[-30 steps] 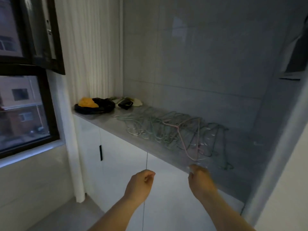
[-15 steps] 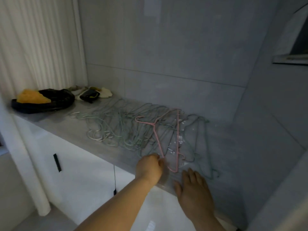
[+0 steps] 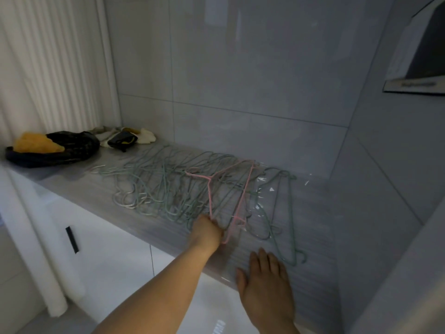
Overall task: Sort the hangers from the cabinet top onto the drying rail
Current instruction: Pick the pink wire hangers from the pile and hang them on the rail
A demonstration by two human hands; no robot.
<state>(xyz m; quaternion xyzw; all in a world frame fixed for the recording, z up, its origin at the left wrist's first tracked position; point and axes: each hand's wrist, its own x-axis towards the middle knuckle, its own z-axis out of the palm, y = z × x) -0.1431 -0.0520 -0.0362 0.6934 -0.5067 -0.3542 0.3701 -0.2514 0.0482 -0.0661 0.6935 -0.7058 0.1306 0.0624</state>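
Left hand [image 3: 207, 231] on thin pink wire hanger [image 3: 210, 189], right hand [image 3: 265, 277] flat.

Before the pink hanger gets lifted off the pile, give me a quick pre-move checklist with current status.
1. Left hand closed on the pink hanger: ok, fist at its lower end.
2. Right hand free: ok, flat and open on the cabinet top edge.
3. Pink hanger clear of the green hangers: not ok, it lies across the tangled pile.
4. Clear plastic wrap off the hangers: not ok, it lies over some of them.
5. Drying rail reachable: cannot tell, not in view.
6. Black bag out of the way: ok, far left.
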